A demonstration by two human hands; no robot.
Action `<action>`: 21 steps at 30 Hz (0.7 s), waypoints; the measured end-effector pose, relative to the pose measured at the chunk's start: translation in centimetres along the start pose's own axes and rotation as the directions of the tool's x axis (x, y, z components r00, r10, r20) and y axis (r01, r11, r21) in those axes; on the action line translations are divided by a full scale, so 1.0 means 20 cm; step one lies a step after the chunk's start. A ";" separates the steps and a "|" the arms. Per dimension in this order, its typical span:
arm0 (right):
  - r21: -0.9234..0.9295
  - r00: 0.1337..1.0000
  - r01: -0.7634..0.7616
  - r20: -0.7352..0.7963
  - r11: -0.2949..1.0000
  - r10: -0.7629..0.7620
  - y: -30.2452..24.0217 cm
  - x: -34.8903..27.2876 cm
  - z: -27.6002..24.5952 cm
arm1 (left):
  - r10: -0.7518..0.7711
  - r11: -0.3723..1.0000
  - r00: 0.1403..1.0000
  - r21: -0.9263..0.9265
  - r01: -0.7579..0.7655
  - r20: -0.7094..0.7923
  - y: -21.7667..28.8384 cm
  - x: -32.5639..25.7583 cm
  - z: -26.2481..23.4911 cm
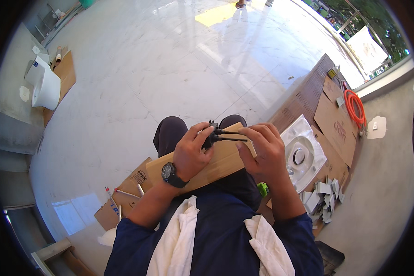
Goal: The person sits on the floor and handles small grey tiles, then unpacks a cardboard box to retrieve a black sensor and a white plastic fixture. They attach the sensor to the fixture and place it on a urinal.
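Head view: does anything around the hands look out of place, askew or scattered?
The pale packaging pieces lie in a loose scattered heap beside the wrapped white basin. The cardboard strip sits tilted across the lap. The left hand and right hand hold the small black part steadily.

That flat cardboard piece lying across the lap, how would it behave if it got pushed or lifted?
The cardboard piece looks thin and flat, so probably light and somewhat bendy. It rests loosely across the lap under the left hand, so a push would likely slide it off.
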State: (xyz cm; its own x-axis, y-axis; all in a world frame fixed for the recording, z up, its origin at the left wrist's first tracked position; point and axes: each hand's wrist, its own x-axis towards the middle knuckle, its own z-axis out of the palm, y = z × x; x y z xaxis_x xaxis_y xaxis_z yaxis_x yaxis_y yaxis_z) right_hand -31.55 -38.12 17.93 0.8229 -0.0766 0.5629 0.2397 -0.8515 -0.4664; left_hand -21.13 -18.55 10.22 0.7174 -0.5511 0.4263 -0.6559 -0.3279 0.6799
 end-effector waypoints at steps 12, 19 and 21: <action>0.111 0.871 -0.059 0.491 0.992 -0.003 0.12 0.08 0.17 | 0.133 0.981 0.982 -0.158 -0.112 0.135 0.00 0.07 -0.12; 0.300 0.724 -0.369 0.687 0.879 0.069 0.17 0.14 0.06 | 0.026 0.906 0.937 -0.404 0.125 0.348 -0.03 0.09 -0.20; 0.258 0.556 -0.597 0.816 0.759 0.160 0.20 0.14 0.03 | 0.033 0.926 0.952 -0.368 0.086 0.304 -0.04 0.08 -0.15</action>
State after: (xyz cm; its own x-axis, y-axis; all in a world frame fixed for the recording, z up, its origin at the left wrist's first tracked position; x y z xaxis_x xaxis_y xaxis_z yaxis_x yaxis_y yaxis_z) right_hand -27.92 -41.39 17.30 0.9161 0.2442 -0.3180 -0.1765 -0.4666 -0.8667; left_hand -18.77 -16.99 12.17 0.5903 -0.7685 0.2468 -0.4590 -0.0682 0.8858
